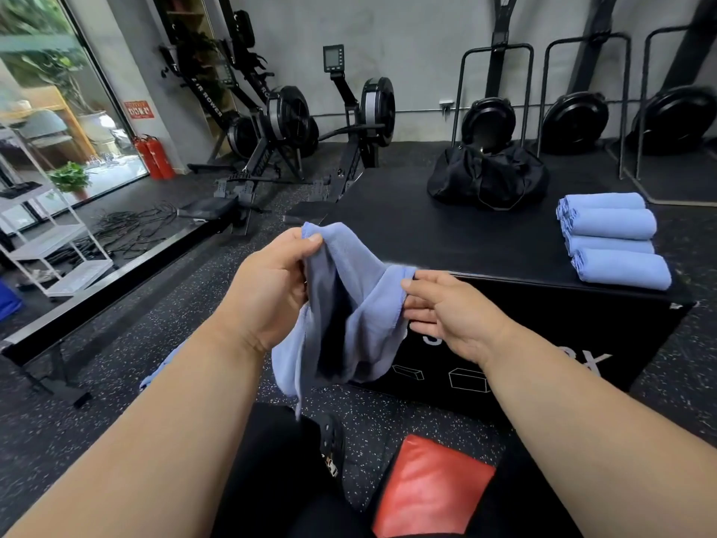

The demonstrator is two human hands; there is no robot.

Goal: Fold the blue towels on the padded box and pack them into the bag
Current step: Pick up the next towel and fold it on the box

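Observation:
An unfolded blue towel (351,304) hangs in the air in front of the black padded box (446,234). My left hand (271,289) pinches its upper left edge. My right hand (446,312) pinches the towel's right edge between thumb and fingers. The cloth sags between both hands and drapes down toward my legs. Several folded blue towels (613,240) lie stacked on the box's right side. A black bag (487,178) sits slumped at the far end of the box top.
Rowing machines (287,126) stand at the back left, with air bikes (574,118) along the back wall. A white shelf rack (50,231) is on the left by the window. A red pad (430,487) lies on the speckled floor by my legs.

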